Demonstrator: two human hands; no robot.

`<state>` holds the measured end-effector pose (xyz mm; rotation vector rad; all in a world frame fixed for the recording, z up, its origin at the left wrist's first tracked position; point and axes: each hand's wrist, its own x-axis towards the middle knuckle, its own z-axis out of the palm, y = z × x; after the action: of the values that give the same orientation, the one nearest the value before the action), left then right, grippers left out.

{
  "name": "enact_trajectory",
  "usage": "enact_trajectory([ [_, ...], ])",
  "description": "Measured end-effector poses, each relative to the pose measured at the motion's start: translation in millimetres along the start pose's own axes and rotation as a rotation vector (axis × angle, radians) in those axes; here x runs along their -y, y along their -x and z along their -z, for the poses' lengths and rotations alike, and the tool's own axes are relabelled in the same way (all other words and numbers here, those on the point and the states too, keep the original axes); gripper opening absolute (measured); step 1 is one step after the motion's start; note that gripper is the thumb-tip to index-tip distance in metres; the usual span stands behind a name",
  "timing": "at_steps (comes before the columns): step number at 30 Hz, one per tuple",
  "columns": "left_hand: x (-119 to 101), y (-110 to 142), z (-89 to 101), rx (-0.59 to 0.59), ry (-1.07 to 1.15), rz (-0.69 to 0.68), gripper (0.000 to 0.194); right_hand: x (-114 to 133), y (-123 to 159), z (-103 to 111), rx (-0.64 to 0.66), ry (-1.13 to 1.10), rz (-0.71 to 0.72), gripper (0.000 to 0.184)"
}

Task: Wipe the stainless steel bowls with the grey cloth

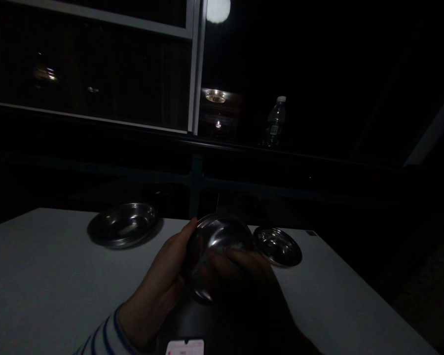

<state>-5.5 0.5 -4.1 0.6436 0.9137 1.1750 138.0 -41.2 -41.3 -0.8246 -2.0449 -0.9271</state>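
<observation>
A shiny stainless steel bowl [222, 229] is held tilted above the white table. My left hand [170, 268] grips its left rim, with the thumb up along the edge and the fingers behind it. My right hand [244, 276], dark in shadow, lies across the front of the bowl with its fingers bent against the metal. A pale, rough patch shows by those fingers; whether it is a cloth or something else I cannot make out.
A stack of metal bowls [124, 229] stands at the table's back left. Another metal bowl [277, 246] sits at the right. A lit phone screen [185, 347] shows at the bottom edge. Behind the table [59, 286], a plastic bottle [276, 123] stands on a ledge by the window.
</observation>
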Motion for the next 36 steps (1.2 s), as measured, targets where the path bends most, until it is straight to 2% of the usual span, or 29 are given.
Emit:
enact_trajectory([
  [3,1,-1,1.2,0.030,-0.021,-0.011,0.018,3,-1,1,0.005,-0.014,0.007,0.024],
  [8,4,-5,1.9,0.110,-0.006,0.020,0.025,-18,-2,8,0.023,-0.024,-0.163,0.031],
  [11,4,-6,3.0,0.091,-0.033,-0.004,0.027,-10,-2,6,0.047,-0.001,-0.104,0.028],
  [15,3,-6,4.9,0.064,-0.071,-0.063,0.025,3,-3,2,0.009,0.026,-0.004,0.025],
  [20,3,-5,3.6,0.053,-0.093,-0.034,0.028,-19,-3,7,0.024,0.045,-0.174,0.030],
  [22,5,-6,3.8,0.056,-0.090,-0.032,0.029,-18,-3,5,0.040,0.029,-0.169,0.029],
  [25,6,-8,5.3,0.068,-0.080,-0.045,0.029,1,-2,-4,0.004,0.015,-0.058,0.023],
  [28,6,-7,4.7,0.067,-0.106,-0.065,0.030,13,-2,-10,-0.021,-0.011,-0.017,0.022],
  [30,6,-5,2.2,0.061,-0.125,-0.065,0.029,6,-2,-7,-0.018,0.004,-0.037,0.023],
  [33,8,-2,-2.0,0.067,-0.138,-0.047,0.030,-8,-1,-3,-0.009,0.001,-0.152,0.027],
  [36,9,-1,-2.9,0.052,-0.146,-0.048,0.030,-4,-3,-4,-0.036,-0.013,-0.166,0.025],
])
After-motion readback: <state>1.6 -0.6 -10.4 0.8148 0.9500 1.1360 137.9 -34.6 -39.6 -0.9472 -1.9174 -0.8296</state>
